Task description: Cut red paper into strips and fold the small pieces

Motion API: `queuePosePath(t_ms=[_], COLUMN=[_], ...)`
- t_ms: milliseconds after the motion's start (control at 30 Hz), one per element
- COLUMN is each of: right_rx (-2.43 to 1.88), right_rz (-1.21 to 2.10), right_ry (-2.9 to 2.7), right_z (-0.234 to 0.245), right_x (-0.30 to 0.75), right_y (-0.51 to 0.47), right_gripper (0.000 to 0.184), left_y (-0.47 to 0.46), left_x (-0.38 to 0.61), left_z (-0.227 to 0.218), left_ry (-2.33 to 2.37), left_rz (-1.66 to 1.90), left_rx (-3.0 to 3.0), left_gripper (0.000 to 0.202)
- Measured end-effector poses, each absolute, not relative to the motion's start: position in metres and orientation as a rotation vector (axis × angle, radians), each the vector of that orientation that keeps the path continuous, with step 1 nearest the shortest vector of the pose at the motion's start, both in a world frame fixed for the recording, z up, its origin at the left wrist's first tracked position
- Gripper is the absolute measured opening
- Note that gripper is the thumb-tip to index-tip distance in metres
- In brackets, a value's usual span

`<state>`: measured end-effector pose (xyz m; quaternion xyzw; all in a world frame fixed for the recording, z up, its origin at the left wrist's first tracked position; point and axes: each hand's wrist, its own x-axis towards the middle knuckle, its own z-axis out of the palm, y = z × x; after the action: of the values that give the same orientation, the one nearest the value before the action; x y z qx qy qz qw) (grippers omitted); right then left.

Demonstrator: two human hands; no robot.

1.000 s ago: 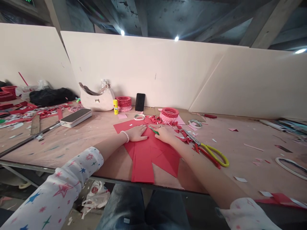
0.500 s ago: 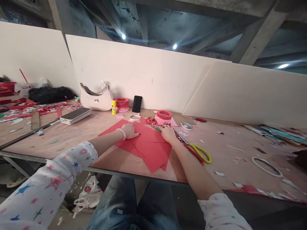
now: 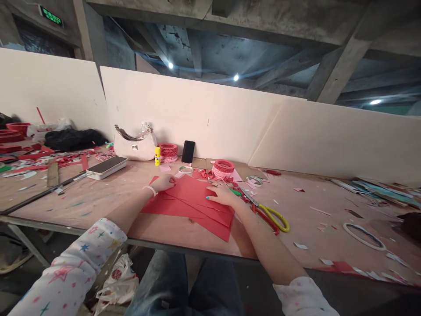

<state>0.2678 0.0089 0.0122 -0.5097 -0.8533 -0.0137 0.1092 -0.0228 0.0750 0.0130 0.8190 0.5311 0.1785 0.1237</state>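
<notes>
Blue denim legs [image 3: 161, 281] show at the bottom of the view, with a crumpled white plastic bag [image 3: 118, 283] below the surface beside them. Near the front edge of the brown, paper-covered surface [image 3: 98, 204] lies a loose fan of flat red paper sheets [image 3: 187, 202], overlapping at angles, one corner pointing toward the legs. Both hands are at these sheets. The left hand [image 3: 163, 182], wearing a pale beaded bracelet, is at their far left part with its fingers curled; whether it pinches a sheet cannot be told. The right hand [image 3: 221, 194] lies over their right part, fingers reaching loosely across the paper. A small green object [image 3: 235, 192] shows just beside it, and whether the hand grips that is unclear. Right of this hand lie metal-bladed scissors with a yellow handle [image 3: 285, 223], with a red handle close alongside. Beyond the sheets are scraps of red paper, a stack of red and pink braided rings [image 3: 223, 169] and two rolls of tape, one to either side of the stack. Farther back stand a yellow glue stick [image 3: 157, 156], a second ring stack [image 3: 168, 152], a cream handbag [image 3: 134, 147] and an upright black phone [image 3: 188, 152], before a tall white panel [image 3: 184, 107].
</notes>
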Motion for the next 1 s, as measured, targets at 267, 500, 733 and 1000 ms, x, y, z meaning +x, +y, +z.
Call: queuePosePath(t_ms=[267, 500, 733, 1000], right_rx=[-1.328, -1.252, -1.203, -1.117], right_rz=[0.385, 0.805, 0.945, 0.979], right_ry=[-2.381, -2.289, -2.173, -1.894], right_z=[0.019, 0.026, 0.031, 0.034], right_x=[0.257, 0.256, 0.249, 0.235], right_y=[0.006, 0.005, -0.001, -0.010], right_gripper=[0.019, 0.019, 0.023, 0.034], left_y=[0.068, 0.067, 0.061, 0.041], left_x=[-0.014, -0.008, 0.000, 0.019], left_z=[0.023, 0.016, 0.017, 0.016], left_ry=[1.086, 0.748, 0.748, 0.782], left_rz=[0.955, 1.064, 0.943, 0.873], left_rx=[2.180, 1.568, 1.419, 1.948], left_gripper=[0.038, 0.040, 0.039, 0.027])
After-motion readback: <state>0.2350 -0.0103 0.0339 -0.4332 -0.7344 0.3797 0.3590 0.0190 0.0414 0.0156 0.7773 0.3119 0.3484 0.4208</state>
